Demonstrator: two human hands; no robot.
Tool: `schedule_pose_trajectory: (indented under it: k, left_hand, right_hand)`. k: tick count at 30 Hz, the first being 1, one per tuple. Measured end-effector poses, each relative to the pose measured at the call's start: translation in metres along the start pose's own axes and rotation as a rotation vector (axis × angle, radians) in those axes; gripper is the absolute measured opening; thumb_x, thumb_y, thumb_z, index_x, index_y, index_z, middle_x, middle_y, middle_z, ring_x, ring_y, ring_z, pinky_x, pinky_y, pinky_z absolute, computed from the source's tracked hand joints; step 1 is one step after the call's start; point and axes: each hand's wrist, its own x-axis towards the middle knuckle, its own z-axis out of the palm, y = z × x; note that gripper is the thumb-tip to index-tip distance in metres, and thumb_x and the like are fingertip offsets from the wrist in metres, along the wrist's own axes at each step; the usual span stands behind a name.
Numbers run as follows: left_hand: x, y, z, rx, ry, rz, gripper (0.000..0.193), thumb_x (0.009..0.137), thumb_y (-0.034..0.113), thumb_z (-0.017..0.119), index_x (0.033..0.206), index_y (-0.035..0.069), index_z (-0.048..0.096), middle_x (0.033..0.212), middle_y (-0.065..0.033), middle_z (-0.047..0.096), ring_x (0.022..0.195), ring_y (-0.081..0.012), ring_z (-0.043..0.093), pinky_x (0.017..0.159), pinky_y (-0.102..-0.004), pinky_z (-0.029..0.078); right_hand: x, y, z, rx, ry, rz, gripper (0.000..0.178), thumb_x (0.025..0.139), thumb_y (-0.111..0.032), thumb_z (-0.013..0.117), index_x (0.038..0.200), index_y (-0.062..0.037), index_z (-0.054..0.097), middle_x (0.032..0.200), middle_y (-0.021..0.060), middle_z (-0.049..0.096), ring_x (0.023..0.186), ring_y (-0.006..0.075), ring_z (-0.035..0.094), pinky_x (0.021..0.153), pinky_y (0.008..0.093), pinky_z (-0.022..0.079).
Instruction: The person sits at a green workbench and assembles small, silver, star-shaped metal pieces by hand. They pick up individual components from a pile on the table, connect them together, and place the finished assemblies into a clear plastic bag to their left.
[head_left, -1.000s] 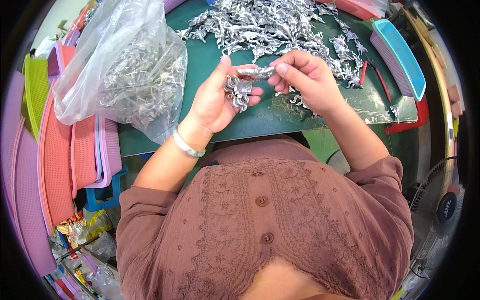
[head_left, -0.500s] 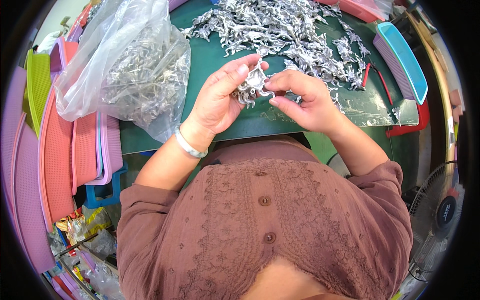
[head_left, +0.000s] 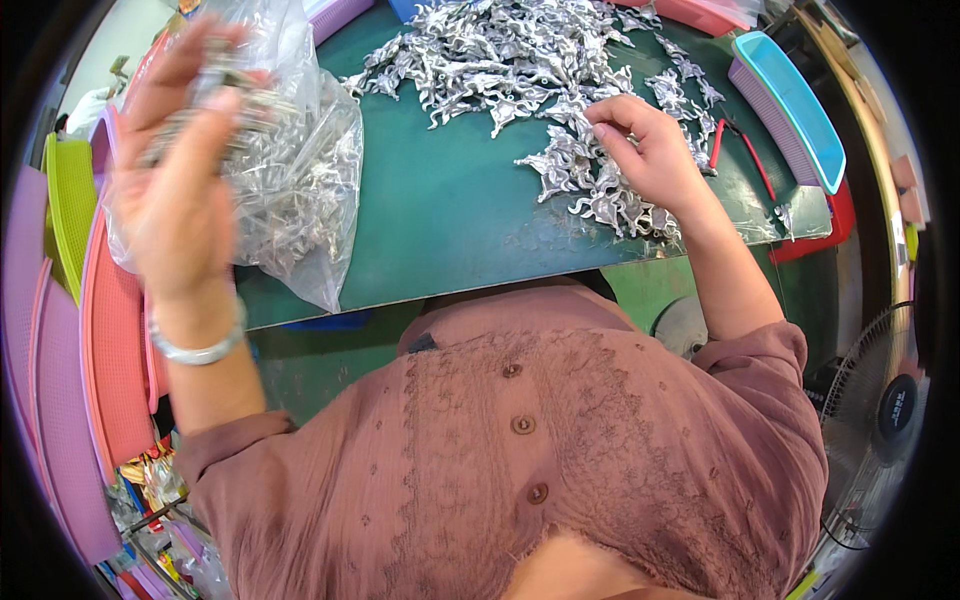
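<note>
silvery pieces (head_left: 178,130) inside the curled left hand (head_left: 182,222), over the bag (head_left: 325,200); right hand (head_left: 655,160) at the pile (head_left: 520,60), grip unclear

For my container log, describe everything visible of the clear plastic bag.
The clear plastic bag is thin-looking, wrinkled and see-through, bulging with silvery metal pieces. It slumps on the green tabletop at the person's left, a lower corner reaching the front edge. The blurred left hand covers part of it; whether they touch is unclear.
</note>
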Motion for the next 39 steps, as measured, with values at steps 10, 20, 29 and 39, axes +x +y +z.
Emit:
schedule_pose_trajectory:
  k: [10, 20, 29, 39]
  left_hand:
    - [0.045, -0.003, -0.105, 0.824, -0.159, -0.331, 0.037, 0.084, 0.015, 0.055, 0.119, 0.005, 0.051, 0.110, -0.0086, 0.056, 0.100, -0.0139, 0.050, 0.086, -0.0252, 0.039]
    - [0.011, 0.006, -0.015, 0.888, -0.069, 0.358, 0.020, 0.077, 0.004, 0.061, 0.097, 0.002, 0.062, 0.098, -0.0093, 0.061, 0.096, -0.0194, 0.055, 0.087, -0.0286, 0.039]
    - [-0.062, -0.078, 0.077, -0.263, -0.371, -0.889, 0.031, 0.088, 0.019, 0.051, 0.113, 0.001, 0.051, 0.096, -0.0071, 0.059, 0.080, -0.0125, 0.056, 0.072, -0.0255, 0.045]
    - [-0.066, -0.089, 0.104, -0.540, -0.239, -0.840, 0.028, 0.091, 0.025, 0.046, 0.107, 0.002, 0.050, 0.088, -0.0045, 0.057, 0.074, -0.0121, 0.057, 0.068, -0.0253, 0.047]
  right_hand:
    - [0.005, -0.003, 0.011, -0.502, -0.166, -0.239, 0.033, 0.068, -0.007, 0.063, 0.101, -0.0096, 0.058, 0.116, 0.0109, 0.047, 0.110, 0.0313, 0.040, 0.090, 0.0422, 0.034]
    - [0.011, 0.001, 0.009, -0.441, -0.244, -0.310, 0.031, 0.063, -0.003, 0.063, 0.093, -0.0086, 0.059, 0.115, 0.0086, 0.049, 0.113, 0.0291, 0.040, 0.092, 0.0426, 0.032]
    - [0.008, -0.028, 0.007, -0.167, -0.236, -0.358, 0.027, 0.069, -0.003, 0.060, 0.096, -0.0071, 0.058, 0.100, 0.0085, 0.056, 0.094, 0.0282, 0.052, 0.081, 0.0374, 0.041]
    - [0.010, -0.041, 0.024, 0.018, -0.133, -0.365, 0.036, 0.069, 0.000, 0.060, 0.104, -0.0070, 0.053, 0.096, 0.0126, 0.056, 0.088, 0.0308, 0.056, 0.072, 0.0380, 0.046]
